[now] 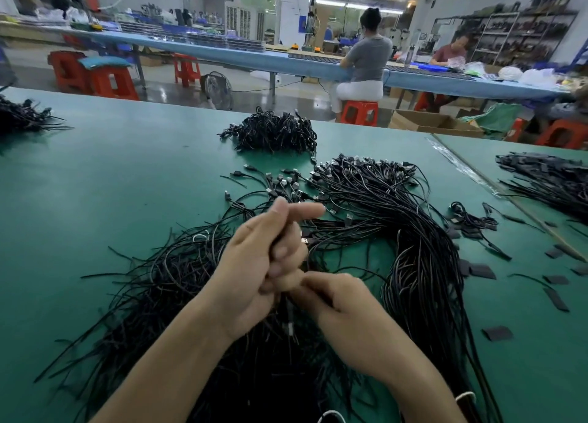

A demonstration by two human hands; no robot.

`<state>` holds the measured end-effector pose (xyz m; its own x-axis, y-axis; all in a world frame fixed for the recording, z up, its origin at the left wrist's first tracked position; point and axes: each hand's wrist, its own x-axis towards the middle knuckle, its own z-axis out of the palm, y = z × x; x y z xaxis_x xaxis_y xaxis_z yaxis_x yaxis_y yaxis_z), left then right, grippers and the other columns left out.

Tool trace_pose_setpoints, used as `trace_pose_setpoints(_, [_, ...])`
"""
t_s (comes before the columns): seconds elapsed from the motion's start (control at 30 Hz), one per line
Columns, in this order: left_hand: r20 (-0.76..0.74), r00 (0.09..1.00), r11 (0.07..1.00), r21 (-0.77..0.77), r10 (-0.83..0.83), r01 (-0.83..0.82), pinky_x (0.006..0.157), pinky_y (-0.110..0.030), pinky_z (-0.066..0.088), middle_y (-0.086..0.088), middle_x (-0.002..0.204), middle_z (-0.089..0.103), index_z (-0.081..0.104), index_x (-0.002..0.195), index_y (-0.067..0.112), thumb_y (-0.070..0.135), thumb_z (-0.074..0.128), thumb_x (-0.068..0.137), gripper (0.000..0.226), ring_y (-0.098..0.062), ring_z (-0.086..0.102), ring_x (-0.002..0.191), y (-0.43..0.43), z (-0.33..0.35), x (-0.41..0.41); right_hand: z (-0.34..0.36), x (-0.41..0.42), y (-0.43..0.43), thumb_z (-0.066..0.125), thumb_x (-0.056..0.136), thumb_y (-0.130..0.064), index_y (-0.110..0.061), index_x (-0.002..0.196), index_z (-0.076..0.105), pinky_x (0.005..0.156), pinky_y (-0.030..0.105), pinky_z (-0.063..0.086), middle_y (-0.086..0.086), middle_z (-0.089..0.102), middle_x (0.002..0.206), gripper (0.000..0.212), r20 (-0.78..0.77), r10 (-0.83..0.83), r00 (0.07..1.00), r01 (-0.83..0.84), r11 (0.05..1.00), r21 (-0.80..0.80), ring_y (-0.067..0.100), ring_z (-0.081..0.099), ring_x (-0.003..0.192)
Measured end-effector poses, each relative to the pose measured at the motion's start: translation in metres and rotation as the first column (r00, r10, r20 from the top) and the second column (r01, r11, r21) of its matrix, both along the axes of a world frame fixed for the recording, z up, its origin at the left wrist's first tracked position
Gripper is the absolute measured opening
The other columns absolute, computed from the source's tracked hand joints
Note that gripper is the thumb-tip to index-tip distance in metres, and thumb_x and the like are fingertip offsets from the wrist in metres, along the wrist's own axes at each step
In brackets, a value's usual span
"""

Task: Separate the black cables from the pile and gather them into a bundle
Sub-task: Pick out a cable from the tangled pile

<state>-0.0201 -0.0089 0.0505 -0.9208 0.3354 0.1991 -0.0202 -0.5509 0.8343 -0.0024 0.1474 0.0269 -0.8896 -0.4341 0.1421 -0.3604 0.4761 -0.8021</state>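
Wide flat green table top: carries everything, reaching past the pile on every side.

Large loose pile of thin black cables with small metal-tipped plugs: sprawls across the table's middle. Fans plug ends along its far edge, trails bare tails off its near-left edge, bends a thick sheaf down its right flank.

Left hand: hangs above the pile's centre. Curls three fingers round a slim bunch of cable strands lifted from the pile, with the index finger stretched out straight and a plug poking out beside the knuckles.

Right hand: sits just nearer than the left, over the pile's centre. Pinches the same bunch below the left fist, fingertips touching the left hand's little finger.

Dense heap of tied black cable bundles: lies just beyond the pile's far edge.

Two more dark cable heaps: well apart from the pile, far right and far left.

Small flat black strips: scattered right of the pile.
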Motion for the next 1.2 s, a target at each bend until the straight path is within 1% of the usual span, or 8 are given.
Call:
trace_pose_setpoints(0.17, [-0.283,0.905,0.810,-0.414,0.319,-0.415,0.060,-0.019,0.053,-0.003,0.073,0.068,0.071,0.099,0.007,0.022,0.043,0.102,0.032,-0.013,0.067,0.066,0.002,-0.016,-0.009,0.019,0.007,0.008,0.056,0.098,-0.029,-0.023,0.082,0.067,0.045,0.024,0.034,-0.008,0.057,0.060,0.020,-0.034,0.007,0.999,-0.004,0.997,0.081,0.009,0.043,0.047])
trace_pose_setpoints(0.33, [-0.190,0.982,0.671,-0.725,0.017,-0.152,0.040,-0.016,0.038,0.004,0.044,0.054,0.067,0.064,0.016,0.045,0.039,0.102,0.055,-0.010,0.048,0.035,0.004,-0.009,0.003,0.033,0.004,0.024,0.068,0.090,-0.033,-0.030,0.079,0.073,0.056,0.012,0.042,-0.015,0.067,0.070,0.012,-0.195,-0.164,0.967,0.134,0.978,-0.159,0.003,0.057,0.060])
trace_pose_setpoints(0.43, [-0.032,0.982,0.779,-0.613,-0.188,0.129,0.037,-0.014,0.028,0.007,0.040,0.038,0.059,0.056,0.016,0.064,0.029,0.099,0.071,-0.007,0.029,0.033,0.003,-0.001,0.011,0.029,-0.001,0.020,0.070,0.081,-0.037,-0.027,0.077,0.074,0.058,0.019,0.048,-0.006,0.070,0.070,0.012,-0.186,-0.224,0.957,0.146,0.922,-0.359,0.004,0.061,0.063])
trace_pose_setpoints(0.53, [-0.022,0.959,0.904,-0.339,-0.283,0.259,0.035,-0.013,0.027,0.008,0.043,0.035,0.052,0.060,0.017,0.051,0.041,0.103,0.056,-0.005,0.028,0.032,-0.002,0.003,0.011,0.019,-0.004,0.013,0.064,0.085,-0.045,-0.022,0.075,0.072,0.043,0.027,0.032,-0.001,0.053,0.054,0.026,-0.127,-0.221,0.967,0.154,0.904,-0.399,0.007,0.042,0.049])
trace_pose_setpoints(0.7, [0.106,0.994,0.990,0.133,0.033,-0.047,0.052,-0.019,0.054,-0.005,0.072,0.070,0.077,0.086,0.009,0.038,0.046,0.097,0.044,-0.010,0.067,0.058,0.000,-0.003,-0.003,0.005,0.003,-0.004,0.044,0.102,-0.045,-0.029,0.081,0.056,0.053,0.038,0.039,-0.005,0.053,0.062,0.029,-0.094,-0.104,0.990,0.114,0.987,0.110,0.008,0.041,0.052])
trace_pose_setpoints(0.87, [-0.161,0.941,0.946,-0.081,0.299,-0.314,0.098,-0.026,0.051,-0.004,0.128,0.068,0.060,0.128,0.014,0.041,0.048,0.095,0.045,-0.020,0.062,0.122,0.015,-0.020,-0.007,0.013,0.007,0.003,0.040,0.103,-0.044,-0.030,0.098,0.053,0.056,0.034,0.042,-0.008,0.056,0.068,0.020,-0.099,-0.122,0.988,0.147,0.938,0.314,0.010,0.048,0.056])
trace_pose_setpoints(1.07, [-0.396,0.777,0.809,-0.126,0.489,-0.574,0.102,-0.028,0.049,0.005,0.131,0.065,0.054,0.132,0.021,0.034,0.042,0.101,0.036,-0.013,0.060,0.125,0.022,-0.024,-0.005,0.019,0.008,0.015,0.034,0.103,-0.051,-0.026,0.089,0.054,0.054,0.028,0.037,-0.005,0.051,0.061,0.035,-0.034,-0.207,0.978,0.199,0.862,0.466,0.007,0.040,0.049])
trace_pose_setpoints(1.2, [-0.632,0.630,0.625,-0.279,0.452,-0.729,0.101,-0.027,0.050,0.005,0.131,0.065,0.057,0.133,0.018,0.029,0.041,0.106,0.033,-0.007,0.060,0.123,0.018,-0.023,-0.004,0.029,0.011,0.015,0.042,0.101,-0.044,-0.024,0.079,0.050,0.048,0.026,0.034,-0.004,0.053,0.062,0.032,-0.069,-0.104,0.992,0.118,0.959,0.259,0.008,0.042,0.048])
